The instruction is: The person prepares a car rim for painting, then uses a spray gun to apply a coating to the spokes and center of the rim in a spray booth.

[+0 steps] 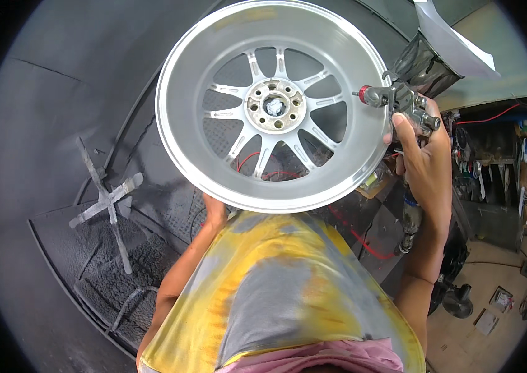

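A silver multi-spoke wheel rim [275, 186] fills the upper middle, with a bolt-hole hub at its centre. My left hand [215, 210] is at the lower left edge of the rim, its fingers hidden behind it. My right hand [428, 155] grips a metal spray gun [411, 102] with a red-ringed nozzle at the rim's right side, the nozzle pointing left toward the inner barrel. A dark cup with white paper [450, 46] in it sits on top of the gun. My body below is covered by a yellow-and-grey stained apron [276, 273].
A grey overspray-coated cross stand [111, 199] is at left on the dark grey booth surface [58, 124]. Red hoses [369, 245] run below the rim. A cluttered shelf unit [497, 180] stands at right, above a tan floor with small boxes [500, 298].
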`<move>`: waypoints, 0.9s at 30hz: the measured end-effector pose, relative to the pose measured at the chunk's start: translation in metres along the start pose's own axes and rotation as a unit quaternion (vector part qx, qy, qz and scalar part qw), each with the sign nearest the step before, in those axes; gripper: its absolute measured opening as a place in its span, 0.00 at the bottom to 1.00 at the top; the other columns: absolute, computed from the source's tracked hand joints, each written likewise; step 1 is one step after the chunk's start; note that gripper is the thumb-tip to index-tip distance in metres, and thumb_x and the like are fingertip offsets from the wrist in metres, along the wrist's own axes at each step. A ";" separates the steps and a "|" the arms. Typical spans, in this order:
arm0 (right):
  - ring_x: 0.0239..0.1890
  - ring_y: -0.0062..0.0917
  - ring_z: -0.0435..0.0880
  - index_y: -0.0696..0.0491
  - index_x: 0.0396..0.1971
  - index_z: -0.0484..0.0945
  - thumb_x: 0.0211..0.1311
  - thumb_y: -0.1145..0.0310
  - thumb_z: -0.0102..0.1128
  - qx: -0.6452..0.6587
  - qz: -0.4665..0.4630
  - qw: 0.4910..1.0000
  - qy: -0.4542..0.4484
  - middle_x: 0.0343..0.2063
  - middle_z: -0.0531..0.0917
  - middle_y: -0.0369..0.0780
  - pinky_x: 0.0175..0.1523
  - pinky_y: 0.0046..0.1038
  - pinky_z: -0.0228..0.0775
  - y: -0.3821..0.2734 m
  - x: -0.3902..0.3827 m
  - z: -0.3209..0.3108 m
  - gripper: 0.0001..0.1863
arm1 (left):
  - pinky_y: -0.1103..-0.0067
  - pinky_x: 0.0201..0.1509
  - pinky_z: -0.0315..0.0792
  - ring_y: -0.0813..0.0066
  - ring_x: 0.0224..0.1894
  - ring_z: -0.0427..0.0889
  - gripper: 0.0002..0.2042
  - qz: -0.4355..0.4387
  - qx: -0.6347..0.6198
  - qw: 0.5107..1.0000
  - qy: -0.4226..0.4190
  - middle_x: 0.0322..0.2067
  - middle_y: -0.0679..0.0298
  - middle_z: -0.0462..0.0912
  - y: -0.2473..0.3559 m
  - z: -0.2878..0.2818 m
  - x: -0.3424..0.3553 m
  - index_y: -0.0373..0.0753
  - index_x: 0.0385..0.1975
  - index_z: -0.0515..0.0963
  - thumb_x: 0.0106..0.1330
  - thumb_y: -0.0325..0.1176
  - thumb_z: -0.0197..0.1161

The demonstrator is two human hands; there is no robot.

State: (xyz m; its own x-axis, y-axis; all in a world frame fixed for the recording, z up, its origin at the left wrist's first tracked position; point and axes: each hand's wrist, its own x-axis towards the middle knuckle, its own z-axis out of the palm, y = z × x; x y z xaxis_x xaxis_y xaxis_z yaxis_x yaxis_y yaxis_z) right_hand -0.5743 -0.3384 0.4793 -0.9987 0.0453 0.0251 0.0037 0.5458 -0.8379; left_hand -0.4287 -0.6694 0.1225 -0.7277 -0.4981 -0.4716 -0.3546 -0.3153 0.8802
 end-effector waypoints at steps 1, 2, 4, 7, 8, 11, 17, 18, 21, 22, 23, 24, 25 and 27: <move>0.30 0.14 0.79 0.60 0.58 0.75 0.76 0.69 0.59 0.002 0.006 1.000 -0.005 0.28 0.83 0.34 0.37 0.22 0.72 -0.002 -0.001 0.002 0.16 | 0.73 0.57 0.77 0.69 0.52 0.83 0.20 0.014 0.009 1.000 -0.006 0.52 0.58 0.84 -0.002 0.004 -0.006 0.27 0.61 0.76 0.78 0.37 0.58; 0.28 0.12 0.78 0.59 0.58 0.75 0.77 0.69 0.59 0.014 -0.004 1.000 -0.007 0.28 0.83 0.33 0.32 0.19 0.69 -0.002 -0.001 0.005 0.16 | 0.73 0.56 0.77 0.69 0.52 0.83 0.20 0.028 0.018 0.999 -0.012 0.52 0.58 0.84 -0.004 0.006 -0.010 0.27 0.59 0.77 0.78 0.37 0.58; 0.23 0.08 0.76 0.58 0.60 0.75 0.78 0.68 0.58 0.036 -0.023 0.999 -0.009 0.29 0.84 0.33 0.20 0.15 0.63 0.001 0.002 0.008 0.16 | 0.74 0.54 0.78 0.69 0.51 0.84 0.19 0.047 0.022 0.999 -0.011 0.51 0.59 0.85 0.002 0.012 -0.014 0.27 0.58 0.78 0.78 0.37 0.58; 0.23 0.07 0.75 0.57 0.60 0.76 0.78 0.68 0.58 0.011 -0.078 0.996 0.034 0.30 0.84 0.33 0.20 0.14 0.62 0.008 0.008 0.011 0.16 | 0.74 0.53 0.78 0.70 0.49 0.84 0.18 0.052 0.013 0.999 0.004 0.50 0.60 0.85 0.022 0.016 -0.004 0.28 0.57 0.78 0.78 0.37 0.58; 0.23 0.07 0.75 0.57 0.59 0.76 0.78 0.68 0.58 0.006 -0.072 0.997 0.040 0.30 0.84 0.33 0.20 0.14 0.62 0.007 0.007 0.010 0.16 | 0.74 0.53 0.78 0.70 0.49 0.84 0.18 0.048 0.013 0.999 0.000 0.50 0.60 0.85 0.029 0.011 0.006 0.28 0.57 0.78 0.78 0.37 0.58; 0.23 0.06 0.74 0.56 0.58 0.76 0.78 0.67 0.57 -0.002 -0.084 0.995 0.057 0.31 0.84 0.33 0.20 0.14 0.62 0.004 0.009 0.009 0.15 | 0.74 0.52 0.78 0.70 0.49 0.84 0.18 0.026 0.019 0.999 -0.028 0.50 0.60 0.85 0.041 -0.014 0.048 0.28 0.57 0.78 0.78 0.37 0.58; 0.31 0.15 0.81 0.61 0.57 0.76 0.75 0.70 0.60 -0.005 -0.045 0.998 0.045 0.30 0.84 0.36 0.37 0.22 0.73 0.003 0.002 0.015 0.16 | 0.74 0.52 0.78 0.71 0.49 0.84 0.18 0.013 0.036 0.994 -0.099 0.50 0.60 0.85 0.084 -0.031 0.129 0.28 0.57 0.78 0.78 0.37 0.58; 0.30 0.15 0.80 0.60 0.57 0.76 0.75 0.70 0.60 -0.007 -0.026 0.999 0.034 0.30 0.84 0.36 0.36 0.22 0.73 0.001 0.001 0.017 0.16 | 0.74 0.52 0.78 0.71 0.49 0.84 0.18 0.017 0.036 0.993 -0.107 0.50 0.60 0.85 0.092 -0.030 0.137 0.28 0.57 0.78 0.78 0.37 0.58; 0.25 0.13 0.77 0.60 0.59 0.75 0.76 0.68 0.59 0.013 -0.001 1.000 0.015 0.26 0.83 0.34 0.31 0.23 0.70 -0.011 -0.013 0.015 0.17 | 0.74 0.52 0.78 0.71 0.49 0.84 0.18 0.024 0.032 0.992 -0.118 0.50 0.60 0.85 0.107 -0.034 0.149 0.29 0.58 0.78 0.78 0.37 0.58; 0.25 0.13 0.77 0.60 0.59 0.75 0.76 0.68 0.59 0.021 0.002 1.000 0.011 0.26 0.83 0.34 0.31 0.23 0.70 -0.013 -0.015 0.017 0.17 | 0.74 0.52 0.78 0.71 0.49 0.84 0.18 0.026 0.030 0.992 -0.122 0.50 0.60 0.85 0.110 -0.035 0.153 0.29 0.58 0.78 0.78 0.37 0.58; 0.25 0.13 0.77 0.60 0.59 0.75 0.76 0.68 0.59 0.028 0.004 1.000 0.006 0.26 0.83 0.34 0.31 0.23 0.70 -0.016 -0.017 0.018 0.18 | 0.74 0.52 0.78 0.71 0.49 0.84 0.18 0.029 0.028 0.992 -0.122 0.50 0.60 0.85 0.112 -0.036 0.154 0.29 0.58 0.78 0.78 0.37 0.58; 0.25 0.13 0.77 0.60 0.59 0.75 0.76 0.68 0.59 0.036 0.006 0.999 0.003 0.27 0.83 0.34 0.31 0.23 0.70 -0.019 -0.020 0.018 0.18 | 0.74 0.52 0.78 0.71 0.49 0.84 0.18 0.032 0.025 0.992 -0.122 0.50 0.60 0.85 0.108 -0.039 0.152 0.29 0.58 0.78 0.78 0.37 0.58; 0.26 0.13 0.78 0.60 0.59 0.75 0.76 0.68 0.59 0.035 0.007 0.999 -0.003 0.28 0.84 0.34 0.32 0.22 0.71 -0.021 -0.022 0.017 0.18 | 0.74 0.52 0.78 0.71 0.49 0.84 0.18 0.034 0.022 0.992 -0.119 0.50 0.60 0.85 0.105 -0.043 0.147 0.29 0.58 0.78 0.78 0.37 0.58; 0.28 0.14 0.79 0.60 0.59 0.75 0.76 0.68 0.60 0.035 0.007 0.999 -0.018 0.29 0.84 0.35 0.34 0.22 0.73 -0.024 -0.025 0.017 0.18 | 0.74 0.52 0.78 0.72 0.49 0.84 0.18 0.036 0.017 0.993 -0.111 0.50 0.60 0.84 0.093 -0.054 0.140 0.29 0.58 0.77 0.78 0.37 0.58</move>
State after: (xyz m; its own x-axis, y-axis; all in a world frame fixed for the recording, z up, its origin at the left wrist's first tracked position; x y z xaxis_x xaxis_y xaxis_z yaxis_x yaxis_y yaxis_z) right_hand -0.5505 -0.3668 0.4890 -0.9998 0.0213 -0.0046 0.0144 0.4854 -0.8742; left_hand -0.5320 -0.8121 0.1358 -0.8621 -0.3267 -0.3874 -0.3138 -0.2561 0.9143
